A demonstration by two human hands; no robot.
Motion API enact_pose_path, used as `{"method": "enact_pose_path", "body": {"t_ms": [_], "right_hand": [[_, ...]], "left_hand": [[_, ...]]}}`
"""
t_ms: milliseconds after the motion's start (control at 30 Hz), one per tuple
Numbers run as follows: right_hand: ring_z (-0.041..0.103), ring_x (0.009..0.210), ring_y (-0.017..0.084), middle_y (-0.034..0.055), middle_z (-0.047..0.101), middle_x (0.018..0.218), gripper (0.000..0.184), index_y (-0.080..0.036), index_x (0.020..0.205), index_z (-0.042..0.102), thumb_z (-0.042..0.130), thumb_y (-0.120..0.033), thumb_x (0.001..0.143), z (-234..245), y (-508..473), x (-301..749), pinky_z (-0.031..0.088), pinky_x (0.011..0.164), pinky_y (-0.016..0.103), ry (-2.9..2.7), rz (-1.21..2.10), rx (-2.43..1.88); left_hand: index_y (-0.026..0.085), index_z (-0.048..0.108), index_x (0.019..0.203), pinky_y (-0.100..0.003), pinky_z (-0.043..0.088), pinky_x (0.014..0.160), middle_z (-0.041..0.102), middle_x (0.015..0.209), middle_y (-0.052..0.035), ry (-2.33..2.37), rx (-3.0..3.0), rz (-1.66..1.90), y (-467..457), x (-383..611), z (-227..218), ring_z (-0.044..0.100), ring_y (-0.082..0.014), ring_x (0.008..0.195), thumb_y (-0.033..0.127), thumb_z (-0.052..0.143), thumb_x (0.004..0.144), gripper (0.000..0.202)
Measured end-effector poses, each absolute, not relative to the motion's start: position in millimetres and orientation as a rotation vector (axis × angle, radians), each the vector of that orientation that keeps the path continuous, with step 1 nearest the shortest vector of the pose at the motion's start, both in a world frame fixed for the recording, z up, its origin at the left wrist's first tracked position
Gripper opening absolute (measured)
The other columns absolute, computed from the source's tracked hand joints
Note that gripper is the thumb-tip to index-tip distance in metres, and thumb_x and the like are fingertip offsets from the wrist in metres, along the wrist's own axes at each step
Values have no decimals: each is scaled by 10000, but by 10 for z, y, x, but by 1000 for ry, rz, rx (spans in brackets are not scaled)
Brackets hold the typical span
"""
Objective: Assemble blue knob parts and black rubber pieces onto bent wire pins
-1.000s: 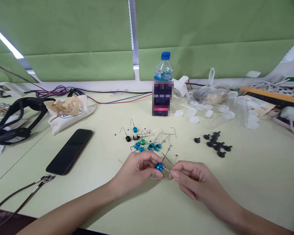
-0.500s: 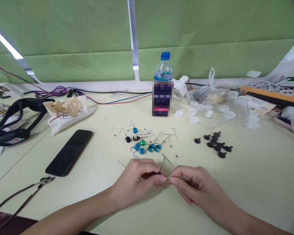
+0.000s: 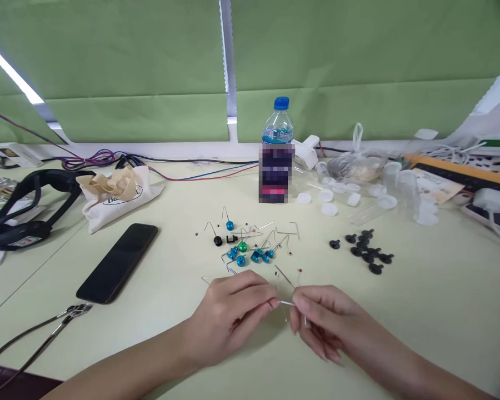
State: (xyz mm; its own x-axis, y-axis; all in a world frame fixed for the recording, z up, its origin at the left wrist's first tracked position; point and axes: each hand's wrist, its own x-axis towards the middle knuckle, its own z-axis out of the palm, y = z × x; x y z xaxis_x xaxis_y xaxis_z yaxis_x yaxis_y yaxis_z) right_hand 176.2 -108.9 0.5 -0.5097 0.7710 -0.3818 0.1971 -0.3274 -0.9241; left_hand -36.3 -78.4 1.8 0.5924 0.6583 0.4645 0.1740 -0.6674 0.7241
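Low in the frame's centre, a thin metal rod [image 3: 287, 303] is clamped by the fingertips of the right hand [image 3: 329, 314]; whether anything is gripped by the left hand [image 3: 233, 316] cannot be told. The rod could be dislodged by tilting, the blue fittings [image 3: 256, 255] above scattered by brushed knuckles.

Silvery rod [image 3: 287, 303], blue fittings [image 3: 256, 256], black knobs [image 3: 375, 269], green blinds [image 3: 141, 50]

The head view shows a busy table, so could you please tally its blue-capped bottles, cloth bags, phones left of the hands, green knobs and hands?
Blue-capped bottle: 1
Cloth bag: 1
Phone left of the hands: 1
Green knob: 1
Hands: 2, the left hand and the right hand
Total: 6
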Motion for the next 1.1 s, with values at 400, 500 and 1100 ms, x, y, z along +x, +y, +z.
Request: {"method": "enact_pose_path", "body": {"t_ms": [400, 500, 1100], "right_hand": [[590, 833, 171, 75, 609, 1005, 390, -252, 1289, 471, 398, -428, 949, -7, -1146, 1875, 481, 754, 303, -2050, 699, -1111], [561, 586, 126, 56, 604, 705, 612, -156, 945, 613, 160, -567, 952, 21, -1109, 1799, 434, 526, 235, -1566, 1492, -1192], [615, 861, 189, 103, 632, 995, 507, -190, 1256, 519, 247, -502, 963, 52, -1132, 1833, 508, 763, 338, -1965, 989, -1231]], "left_hand": [[129, 697, 756, -222, 479, 599, 633, 669, -47, 809, 1672, 786, -757, -301, 21, 605, -131, 660, 250, 562, 884, 222], [122, 686, 855, -224, 473, 596, 643, 770, -75, 748, 2052, 984, -750, -360, -1, 575, -129, 689, 124, 528, 882, 160], [123, 674, 805, -230, 523, 607, 649, 725, -67, 784, 2056, 900, -731, -339, 0, 622, -134, 663, 175, 513, 902, 195]]}}
